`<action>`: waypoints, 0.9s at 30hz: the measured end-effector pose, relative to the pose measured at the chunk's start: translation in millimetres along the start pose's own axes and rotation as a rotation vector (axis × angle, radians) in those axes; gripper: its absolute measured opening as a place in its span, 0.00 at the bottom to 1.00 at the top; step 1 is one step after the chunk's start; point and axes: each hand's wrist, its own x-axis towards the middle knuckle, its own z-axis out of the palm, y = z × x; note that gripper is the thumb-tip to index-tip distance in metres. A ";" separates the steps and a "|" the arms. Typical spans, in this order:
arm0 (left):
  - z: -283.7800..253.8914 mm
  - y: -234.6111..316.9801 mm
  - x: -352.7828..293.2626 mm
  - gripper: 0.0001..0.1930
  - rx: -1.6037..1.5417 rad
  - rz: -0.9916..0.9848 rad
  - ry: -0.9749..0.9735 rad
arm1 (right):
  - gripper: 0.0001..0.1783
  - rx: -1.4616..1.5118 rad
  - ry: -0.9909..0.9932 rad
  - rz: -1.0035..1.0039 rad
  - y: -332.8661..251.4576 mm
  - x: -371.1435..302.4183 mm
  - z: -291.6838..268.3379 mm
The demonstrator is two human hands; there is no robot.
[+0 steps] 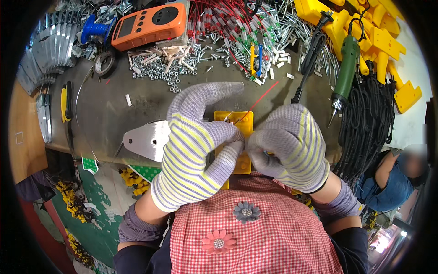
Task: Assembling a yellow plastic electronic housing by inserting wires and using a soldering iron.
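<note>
My left hand, in a striped knit glove, pinches thumb against a fingertip over a yellow plastic part, its upper fingers stretched out to the right. Close beside it, my right hand is closed, fingers curled toward the thumb. Whatever the fingertips hold is too small or hidden to make out. A thin red wire slants up and right out of the yellow part. The black cable ends in a ribbed sleeve just above my right hand. Left of my left hand lies a tapered metal plate, partly covered by it.
An orange multimeter, nuts, screws and red-wired parts crowd the back. Black tape and yellow-handled pliers lie left. A green electric screwdriver, black cords and yellow parts fill the right. Another person sits far right.
</note>
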 end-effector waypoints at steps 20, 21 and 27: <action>-6.5 7.8 49.9 0.35 -0.064 0.034 -0.204 | 0.15 0.387 -0.096 0.265 29.6 -29.4 -31.9; -0.8 2.9 52.9 0.35 -0.135 -0.112 -0.296 | 0.14 0.375 -0.100 0.256 27.5 -25.0 -32.8; 19.2 -2.4 72.3 0.28 -0.209 -0.441 -0.409 | 0.09 0.314 -0.044 -0.002 21.2 -39.0 -39.4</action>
